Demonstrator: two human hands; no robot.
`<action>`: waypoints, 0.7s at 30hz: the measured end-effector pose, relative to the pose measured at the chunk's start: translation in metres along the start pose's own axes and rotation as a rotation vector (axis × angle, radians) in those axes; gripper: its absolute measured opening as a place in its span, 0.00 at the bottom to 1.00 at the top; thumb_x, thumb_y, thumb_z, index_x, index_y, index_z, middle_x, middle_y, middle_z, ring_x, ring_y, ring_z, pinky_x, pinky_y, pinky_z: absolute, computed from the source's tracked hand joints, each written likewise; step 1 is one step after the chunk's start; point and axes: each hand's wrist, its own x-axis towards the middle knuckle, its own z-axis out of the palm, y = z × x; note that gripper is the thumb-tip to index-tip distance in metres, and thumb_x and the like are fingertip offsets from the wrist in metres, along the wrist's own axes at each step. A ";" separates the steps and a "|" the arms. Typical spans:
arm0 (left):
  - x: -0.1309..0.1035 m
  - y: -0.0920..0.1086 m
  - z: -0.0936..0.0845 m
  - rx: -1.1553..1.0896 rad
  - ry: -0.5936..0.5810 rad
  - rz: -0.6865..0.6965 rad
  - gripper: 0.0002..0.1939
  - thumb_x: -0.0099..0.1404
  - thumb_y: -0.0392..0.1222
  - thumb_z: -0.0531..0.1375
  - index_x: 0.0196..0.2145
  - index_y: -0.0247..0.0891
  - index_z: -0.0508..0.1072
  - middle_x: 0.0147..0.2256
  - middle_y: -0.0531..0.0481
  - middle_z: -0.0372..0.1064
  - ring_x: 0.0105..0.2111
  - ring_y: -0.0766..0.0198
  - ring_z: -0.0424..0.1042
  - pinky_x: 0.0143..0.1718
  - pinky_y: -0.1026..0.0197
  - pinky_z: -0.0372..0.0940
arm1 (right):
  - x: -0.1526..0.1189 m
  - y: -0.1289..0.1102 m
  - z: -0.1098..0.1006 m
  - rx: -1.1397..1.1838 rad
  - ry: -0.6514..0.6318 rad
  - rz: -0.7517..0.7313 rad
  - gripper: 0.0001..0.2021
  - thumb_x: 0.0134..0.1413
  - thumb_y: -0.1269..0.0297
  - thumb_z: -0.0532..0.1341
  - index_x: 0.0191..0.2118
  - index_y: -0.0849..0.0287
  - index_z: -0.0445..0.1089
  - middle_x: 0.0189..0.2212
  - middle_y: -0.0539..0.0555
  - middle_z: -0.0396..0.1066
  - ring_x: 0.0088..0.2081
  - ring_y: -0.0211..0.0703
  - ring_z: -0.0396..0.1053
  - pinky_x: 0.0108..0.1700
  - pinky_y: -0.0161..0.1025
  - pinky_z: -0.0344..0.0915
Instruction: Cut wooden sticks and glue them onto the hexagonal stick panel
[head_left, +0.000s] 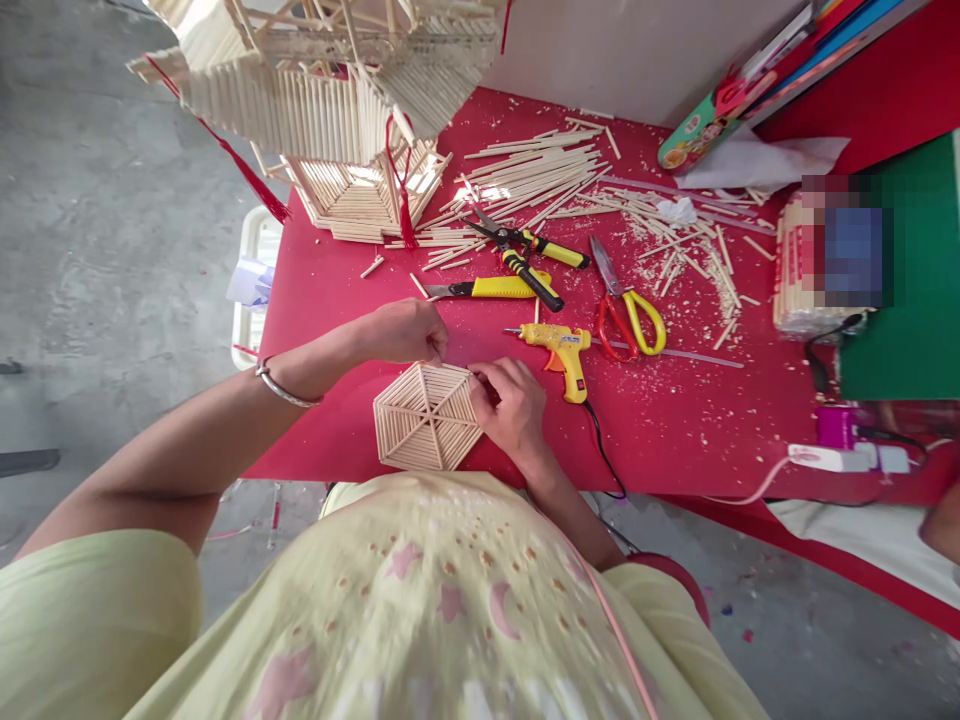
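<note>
Right fingers (pixel 487 377) gripping hexagonal stick panel (pixel 428 417); left fingers (pixel 436 335) curled closed near far edge.

- White basket (pixel 246 240) sits left of centre
- Printed box (pixel 691 140) leans, upper right
- Green sheet (pixel 911 290) lies, right edge
- White power strip (pixel 825 457) lies, lower right

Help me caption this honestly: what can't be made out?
All in the head view:
Whether the left hand pinches anything: its curled fingers hide it.
Hexagonal panel's upper-right corner: partly behind the right hand.
Stick model's top: cut off by the upper edge.
Wrapped bundle's side: pixelated.
Glue gun's lettering: too small.
</note>
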 end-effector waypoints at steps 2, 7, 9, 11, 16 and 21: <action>0.000 0.000 0.000 -0.012 -0.006 0.001 0.11 0.55 0.31 0.63 0.29 0.43 0.84 0.29 0.59 0.81 0.31 0.68 0.75 0.31 0.69 0.60 | 0.000 0.000 0.000 0.003 0.004 0.000 0.10 0.67 0.65 0.60 0.49 0.54 0.77 0.39 0.55 0.76 0.43 0.48 0.70 0.49 0.45 0.66; 0.000 -0.001 0.000 0.006 0.005 0.012 0.11 0.55 0.31 0.63 0.29 0.44 0.84 0.29 0.59 0.80 0.31 0.69 0.75 0.32 0.70 0.60 | 0.000 -0.001 0.000 0.000 0.011 -0.008 0.10 0.66 0.66 0.60 0.48 0.54 0.78 0.39 0.54 0.76 0.43 0.48 0.69 0.48 0.45 0.66; -0.001 0.000 0.000 0.014 0.007 0.015 0.11 0.55 0.32 0.62 0.29 0.45 0.84 0.28 0.60 0.80 0.30 0.69 0.74 0.31 0.69 0.60 | 0.000 -0.001 -0.001 0.000 0.011 -0.006 0.10 0.66 0.66 0.60 0.48 0.54 0.78 0.39 0.54 0.76 0.43 0.48 0.70 0.48 0.45 0.66; -0.001 0.001 0.000 0.016 0.004 0.015 0.11 0.55 0.32 0.62 0.28 0.45 0.83 0.28 0.60 0.80 0.30 0.69 0.74 0.30 0.69 0.59 | 0.000 -0.001 -0.001 0.000 0.010 -0.004 0.10 0.66 0.65 0.60 0.48 0.54 0.77 0.39 0.54 0.76 0.43 0.48 0.70 0.48 0.45 0.66; -0.001 0.003 0.000 0.012 -0.010 -0.004 0.10 0.55 0.32 0.62 0.28 0.44 0.83 0.27 0.60 0.79 0.30 0.69 0.74 0.30 0.69 0.59 | -0.001 -0.001 0.000 0.002 0.000 -0.002 0.10 0.67 0.65 0.60 0.48 0.53 0.77 0.39 0.54 0.76 0.44 0.49 0.70 0.48 0.45 0.67; -0.004 0.003 0.001 0.013 0.002 -0.014 0.09 0.55 0.33 0.61 0.27 0.42 0.82 0.27 0.58 0.79 0.29 0.68 0.73 0.29 0.68 0.58 | 0.000 -0.001 -0.001 -0.002 0.009 -0.010 0.10 0.67 0.65 0.60 0.49 0.55 0.77 0.38 0.54 0.76 0.43 0.48 0.70 0.48 0.45 0.66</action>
